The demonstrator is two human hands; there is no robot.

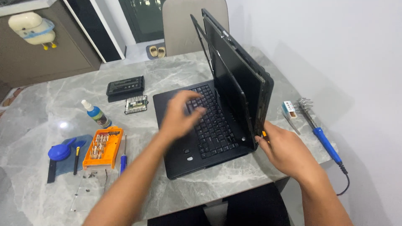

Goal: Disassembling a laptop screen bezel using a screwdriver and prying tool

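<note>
Matte black laptop [209, 125] mid marble surface [42, 113], lid w/ loose bezel upright. My right hand [287, 150] grip pinches orange pick [264, 134] at lid edge; left hand [182, 115] blurred, grip open, over keys.

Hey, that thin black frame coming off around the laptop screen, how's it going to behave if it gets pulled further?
The screen bezel looks thin and narrow, so it will probably flex and feel very light. It already stands away from the laptop lid near the top, so it may twist or snap if forced. The right hand at the lower corner seems to hold a small orange tool; the grip is unclear.
</note>
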